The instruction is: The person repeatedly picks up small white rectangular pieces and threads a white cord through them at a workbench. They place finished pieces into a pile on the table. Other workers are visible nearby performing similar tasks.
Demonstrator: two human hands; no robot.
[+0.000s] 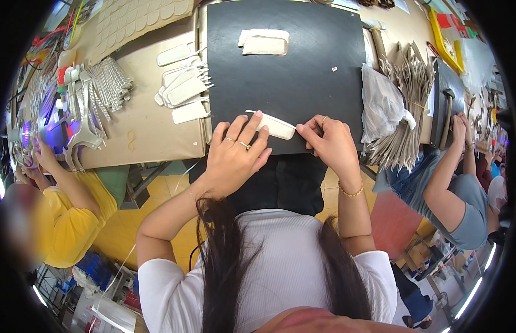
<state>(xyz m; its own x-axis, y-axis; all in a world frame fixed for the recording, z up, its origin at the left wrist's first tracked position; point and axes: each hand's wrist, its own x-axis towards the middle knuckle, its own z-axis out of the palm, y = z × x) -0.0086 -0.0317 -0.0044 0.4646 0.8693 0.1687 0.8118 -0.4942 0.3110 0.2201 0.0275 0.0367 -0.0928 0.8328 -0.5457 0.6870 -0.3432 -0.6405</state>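
A small cream tab [277,127] with a rounded end and a thin raised strip along its edge lies near the front of a black mat [302,72]. Spread over its left part is my left hand [236,144], fingers stretched out and fingertips resting at the tab. At the tab's right end, my right hand [327,139] pinches the thin cream strip between thumb and index finger. What the other right fingers do is partly hidden. Farther back on the mat sits a short stack of similar cream pieces [265,43].
Left of the mat lie several cream tabs with thin tails [186,86] and braided straps [111,83]. On the right are a clear plastic bag [383,105] and a bundle of brown strips [408,105]. People work at both sides, one near a hammer [448,114].
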